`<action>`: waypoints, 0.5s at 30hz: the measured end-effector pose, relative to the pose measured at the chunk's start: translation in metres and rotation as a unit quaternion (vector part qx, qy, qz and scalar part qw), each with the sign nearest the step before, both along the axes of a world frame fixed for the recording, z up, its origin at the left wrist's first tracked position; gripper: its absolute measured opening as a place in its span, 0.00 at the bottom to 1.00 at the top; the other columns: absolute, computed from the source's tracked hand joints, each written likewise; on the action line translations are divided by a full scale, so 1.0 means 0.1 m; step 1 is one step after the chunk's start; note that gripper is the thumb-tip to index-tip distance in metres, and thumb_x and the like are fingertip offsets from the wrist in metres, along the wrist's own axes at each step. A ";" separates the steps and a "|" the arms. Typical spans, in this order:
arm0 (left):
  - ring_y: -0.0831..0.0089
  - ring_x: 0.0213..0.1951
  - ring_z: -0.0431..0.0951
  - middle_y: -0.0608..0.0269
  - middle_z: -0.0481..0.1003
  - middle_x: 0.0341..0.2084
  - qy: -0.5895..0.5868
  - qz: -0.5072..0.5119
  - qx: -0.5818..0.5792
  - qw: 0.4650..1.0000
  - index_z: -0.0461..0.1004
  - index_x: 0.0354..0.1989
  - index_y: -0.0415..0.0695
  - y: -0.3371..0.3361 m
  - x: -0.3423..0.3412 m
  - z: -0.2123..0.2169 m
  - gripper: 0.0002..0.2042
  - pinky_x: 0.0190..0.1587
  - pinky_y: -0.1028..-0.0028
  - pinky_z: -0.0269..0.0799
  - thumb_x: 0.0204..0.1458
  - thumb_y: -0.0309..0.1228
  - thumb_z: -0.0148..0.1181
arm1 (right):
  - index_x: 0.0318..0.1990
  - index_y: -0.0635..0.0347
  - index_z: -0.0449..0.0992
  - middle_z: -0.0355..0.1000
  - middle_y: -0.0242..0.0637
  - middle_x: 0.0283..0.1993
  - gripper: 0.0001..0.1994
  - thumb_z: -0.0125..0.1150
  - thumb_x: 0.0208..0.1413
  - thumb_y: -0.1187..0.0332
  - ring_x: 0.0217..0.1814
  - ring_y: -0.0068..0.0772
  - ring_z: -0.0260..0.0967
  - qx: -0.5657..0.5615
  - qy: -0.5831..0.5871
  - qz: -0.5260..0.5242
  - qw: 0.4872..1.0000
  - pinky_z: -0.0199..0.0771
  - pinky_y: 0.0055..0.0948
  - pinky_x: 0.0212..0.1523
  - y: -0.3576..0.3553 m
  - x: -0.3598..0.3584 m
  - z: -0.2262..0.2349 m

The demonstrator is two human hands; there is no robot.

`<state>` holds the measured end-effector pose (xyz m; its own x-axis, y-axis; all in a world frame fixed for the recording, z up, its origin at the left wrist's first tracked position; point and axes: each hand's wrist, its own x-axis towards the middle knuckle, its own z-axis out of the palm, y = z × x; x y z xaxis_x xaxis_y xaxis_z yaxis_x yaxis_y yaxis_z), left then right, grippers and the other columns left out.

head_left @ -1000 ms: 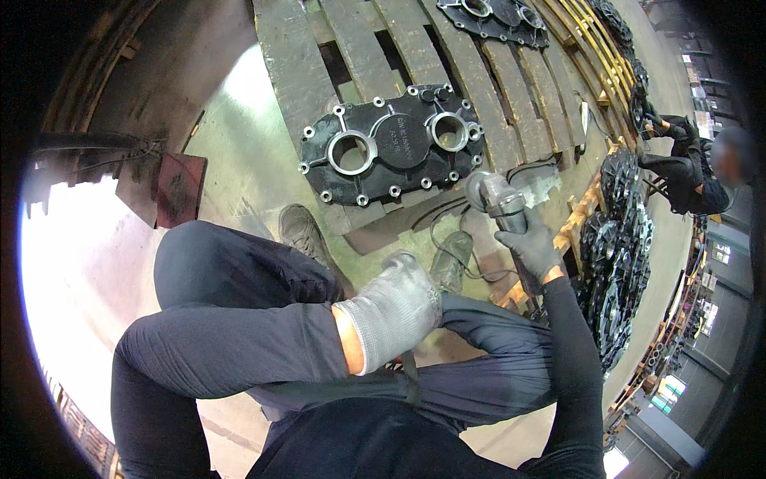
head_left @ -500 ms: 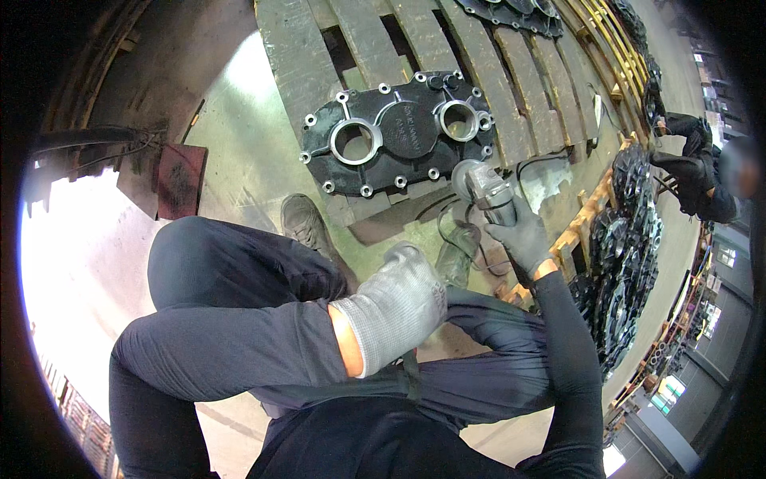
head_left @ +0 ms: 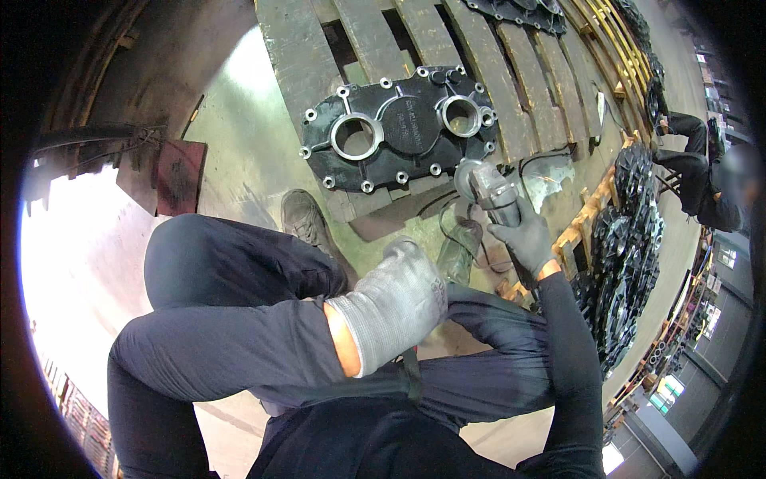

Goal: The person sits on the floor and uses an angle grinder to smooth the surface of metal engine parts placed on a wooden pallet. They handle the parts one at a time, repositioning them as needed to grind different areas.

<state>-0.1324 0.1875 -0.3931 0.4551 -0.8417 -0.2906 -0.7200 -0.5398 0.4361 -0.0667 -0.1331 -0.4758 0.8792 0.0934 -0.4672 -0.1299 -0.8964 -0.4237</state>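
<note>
In my gloved right hand (head_left: pixel 528 238) is an angle grinder (head_left: pixel 493 194), my fingers wrapped round its body. The grinder's disc end sits just off the lower right edge of a black metal housing cover (head_left: pixel 408 128). Two large ringed bores and several bolt holes with bright metal rims mark the cover, which lies flat on a wooden pallet (head_left: pixel 519 120). My left hand (head_left: pixel 395 307), in a light grey knitted glove, is held over my lap, well short of the cover. Its back faces up and most of its fingers are hidden.
Another black casting (head_left: pixel 527 12) lies farther back on the pallet. Stacked dark castings (head_left: pixel 622 247) stand to the right beside light wooden boards. A cord runs near my shoe (head_left: pixel 459 247). A reddish-brown board (head_left: pixel 180 177) is at left; another person (head_left: pixel 702 168) sits far right.
Cover and pallet appear slightly higher in the picture, a small view shift. My left hand and the grinder in my right hand stay nearly where they were.
</note>
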 end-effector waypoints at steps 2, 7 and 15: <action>0.63 0.32 0.83 0.62 0.78 0.28 0.021 0.003 0.002 1.000 0.81 0.32 0.46 -0.02 -0.01 -0.05 0.09 0.37 0.61 0.70 0.53 0.38 0.65 | 0.62 0.64 0.78 0.84 0.50 0.51 0.33 0.80 0.48 0.58 0.50 0.44 0.84 0.013 0.015 -0.004 1.000 0.81 0.39 0.54 0.00 0.03 -0.03; 0.62 0.32 0.83 0.62 0.78 0.29 0.035 0.007 -0.022 0.999 0.81 0.33 0.45 -0.01 0.04 -0.05 0.09 0.37 0.61 0.71 0.53 0.37 0.65 | 0.64 0.64 0.77 0.85 0.46 0.50 0.34 0.80 0.49 0.63 0.50 0.36 0.83 0.010 0.019 -0.003 1.000 0.81 0.37 0.54 -0.23 -0.07 -0.10; 0.61 0.32 0.84 0.62 0.78 0.28 0.039 0.000 0.011 0.999 0.80 0.35 0.43 -0.03 0.06 -0.02 0.09 0.38 0.60 0.73 0.53 0.36 0.65 | 0.69 0.63 0.75 0.85 0.50 0.51 0.39 0.80 0.48 0.63 0.51 0.41 0.84 -0.012 0.018 -0.008 1.000 0.81 0.38 0.55 -0.09 -0.01 0.04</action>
